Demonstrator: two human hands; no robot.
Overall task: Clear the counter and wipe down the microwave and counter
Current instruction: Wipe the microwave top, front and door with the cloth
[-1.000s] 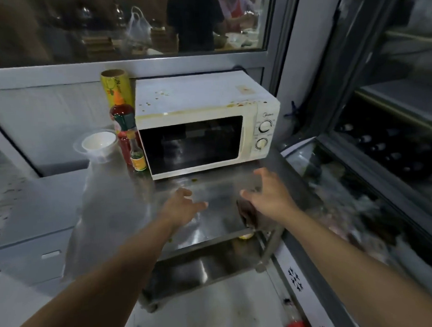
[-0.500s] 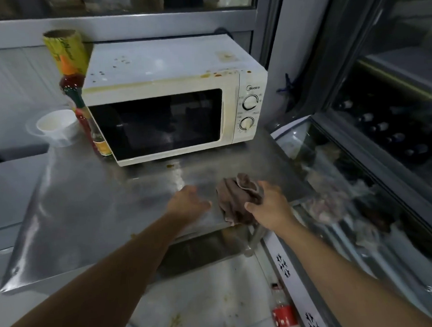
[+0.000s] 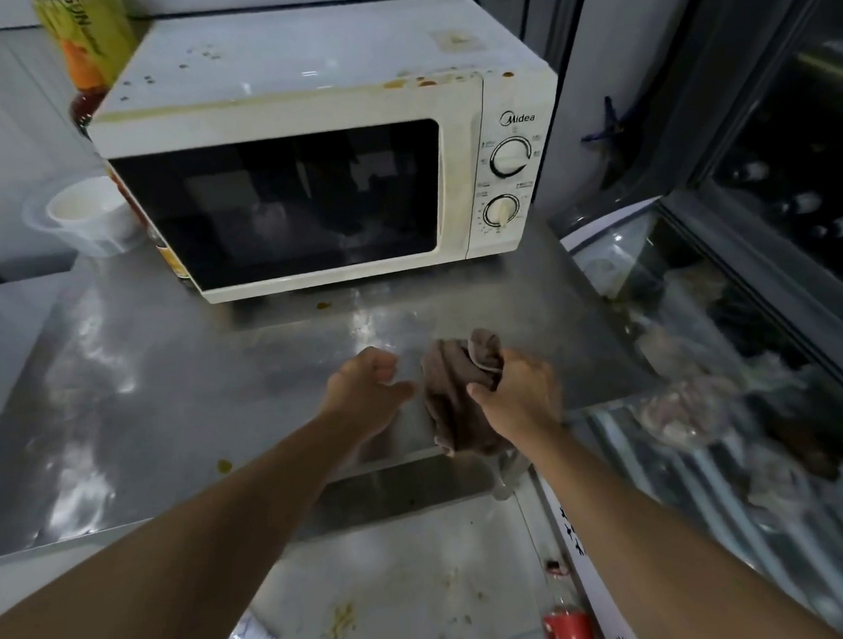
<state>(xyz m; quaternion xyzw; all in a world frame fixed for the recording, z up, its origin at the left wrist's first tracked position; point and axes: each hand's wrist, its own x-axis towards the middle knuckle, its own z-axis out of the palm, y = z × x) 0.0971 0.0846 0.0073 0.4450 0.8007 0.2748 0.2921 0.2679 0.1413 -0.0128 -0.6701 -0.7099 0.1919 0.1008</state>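
Both bare forearms reached forward over front edge of brushed stainless-steel counter (image 3: 133,396). White stained microwave oven with dark glass door (image 3: 320,147) sat at back of counter, door closed, two dials on right panel, brown drips along top front edge and specks on top. Orange-brown spots on steel in front of it and near left front edge.

Right hand (image 3: 520,397) knuckles-up above counter's front right corner, fingers clamped around crumpled brown cloth rag (image 3: 456,391). Rag bunched, bulging out left of fist, one fold sticking up past thumb, tail hanging below front edge. Rag on counter or just above it: could not tell.

Left hand (image 3: 369,391) just left of rag, fingers curled into loose fist, thumb tip almost at the cloth, nothing held.

Left of microwave: white paper cup inside clear plastic tub (image 3: 85,219), yellow printed cylinder (image 3: 89,36) behind, dark-red sauce bottle (image 3: 84,105) partly hidden.
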